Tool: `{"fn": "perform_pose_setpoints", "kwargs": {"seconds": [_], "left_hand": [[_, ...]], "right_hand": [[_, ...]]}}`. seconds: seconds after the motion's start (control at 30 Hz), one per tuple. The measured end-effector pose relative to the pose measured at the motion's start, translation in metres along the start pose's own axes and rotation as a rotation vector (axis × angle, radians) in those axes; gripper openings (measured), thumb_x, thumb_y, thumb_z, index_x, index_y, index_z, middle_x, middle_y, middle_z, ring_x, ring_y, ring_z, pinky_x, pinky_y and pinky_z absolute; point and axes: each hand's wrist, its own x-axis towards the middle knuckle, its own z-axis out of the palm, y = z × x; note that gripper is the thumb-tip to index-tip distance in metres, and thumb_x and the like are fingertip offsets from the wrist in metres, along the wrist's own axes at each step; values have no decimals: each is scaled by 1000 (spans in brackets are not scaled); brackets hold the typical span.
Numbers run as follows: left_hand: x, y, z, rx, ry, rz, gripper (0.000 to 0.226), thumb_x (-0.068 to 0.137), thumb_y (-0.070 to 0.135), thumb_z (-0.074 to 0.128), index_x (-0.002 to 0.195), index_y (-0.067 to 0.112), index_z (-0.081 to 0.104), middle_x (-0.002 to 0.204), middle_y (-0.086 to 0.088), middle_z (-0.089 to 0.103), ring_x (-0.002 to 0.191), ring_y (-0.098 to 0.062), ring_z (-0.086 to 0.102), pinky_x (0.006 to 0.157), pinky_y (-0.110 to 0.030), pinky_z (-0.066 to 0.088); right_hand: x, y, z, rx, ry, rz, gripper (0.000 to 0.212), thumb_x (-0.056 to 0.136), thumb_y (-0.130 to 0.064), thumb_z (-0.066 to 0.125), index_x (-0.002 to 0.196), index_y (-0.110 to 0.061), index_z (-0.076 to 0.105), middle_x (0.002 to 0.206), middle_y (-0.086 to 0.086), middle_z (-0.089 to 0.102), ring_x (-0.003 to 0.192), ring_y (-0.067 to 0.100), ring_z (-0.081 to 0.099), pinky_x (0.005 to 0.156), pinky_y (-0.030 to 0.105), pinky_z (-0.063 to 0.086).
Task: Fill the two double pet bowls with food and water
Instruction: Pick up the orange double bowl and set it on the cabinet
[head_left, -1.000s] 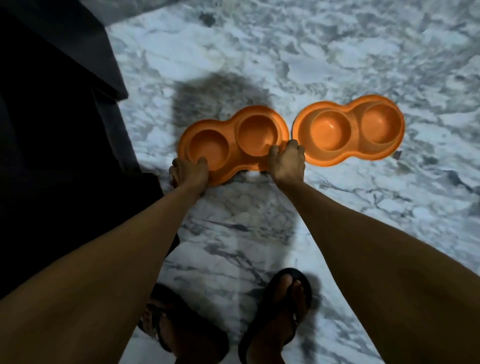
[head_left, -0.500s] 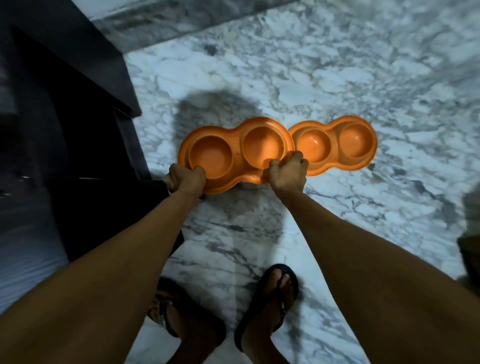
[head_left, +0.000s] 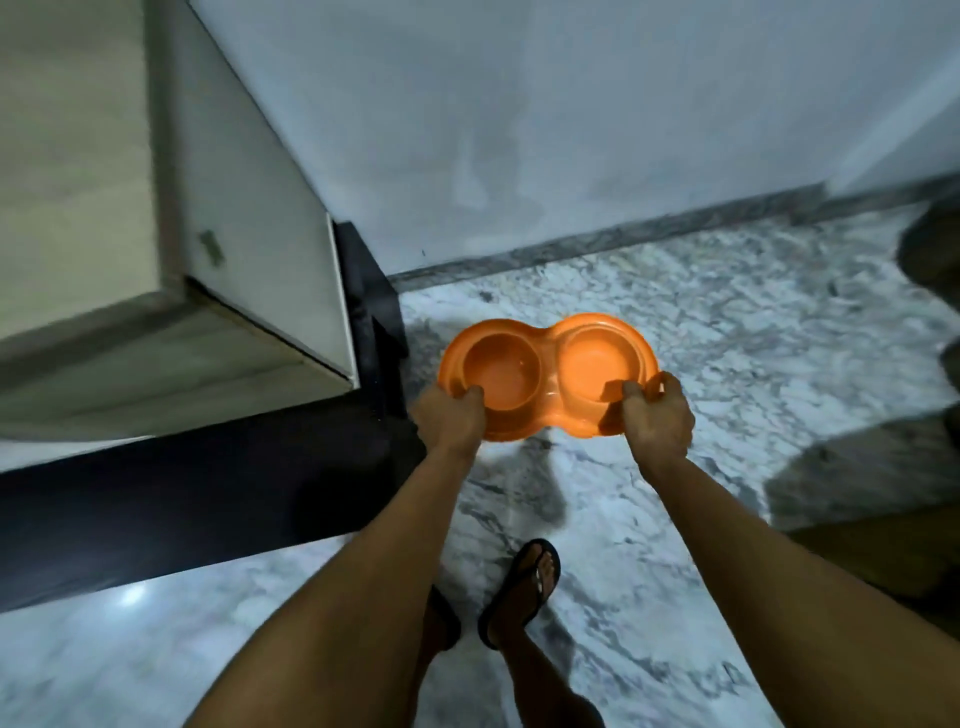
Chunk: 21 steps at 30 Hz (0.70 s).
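Note:
I hold one orange double pet bowl (head_left: 545, 366) in the air above the marble floor, level, with both cups empty. My left hand (head_left: 449, 418) grips its near left rim, thumb inside the left cup. My right hand (head_left: 657, 418) grips the near right rim, thumb in the right cup. The second orange double bowl is out of view; I cannot tell whether it lies under the held one.
A pale cabinet (head_left: 156, 249) with a dark base (head_left: 197, 499) stands at the left. A white wall (head_left: 571, 114) with a marble skirting runs behind. My sandalled feet (head_left: 524, 587) stand on the marble floor (head_left: 727, 332). Dark blurred shapes (head_left: 930, 249) sit at the right edge.
Both hands have lifted the left orange bowl off the floor. The view has tilted up to the wall, and the second bowl on the floor has dropped out of sight.

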Motion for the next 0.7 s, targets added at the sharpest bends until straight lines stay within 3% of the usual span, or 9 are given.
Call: {"fn": "perform_pose_setpoints", "kwargs": {"seconds": [0.17,0.37,0.53,0.7], "left_hand": [[-65,43,-80,-34,40,63,38,78,33,68,105,6,69,106,-17,70,102,-36,65,90,-42,53],[-98,57,-167,-161,30,148,42,76,35,68,106,7,64,107,-16,66,96,-35,64,79,-37,51],[-106,52,-254,-282,94,173,42,76,31,73,110,7,66,115,-17,65,110,-35,60,94,-43,50],[-94,23,-357,-339,152,227,40,79,30,71,112,8,65,119,-17,63,118,-33,55,99,-40,46]], "right_hand": [[-83,-51,-54,65,23,-54,50,87,-34,63,129,-10,53,128,19,60,120,40,53,98,49,43],[-177,-96,-73,142,77,-156,59,86,-38,59,139,-14,48,132,18,60,124,41,52,101,50,42],[-250,-119,-51,174,102,-266,70,76,-52,54,137,-19,49,125,16,63,104,44,63,92,56,51],[-343,-141,-5,222,107,-349,61,81,-49,58,133,-16,53,124,15,63,107,43,61,92,57,51]]}}
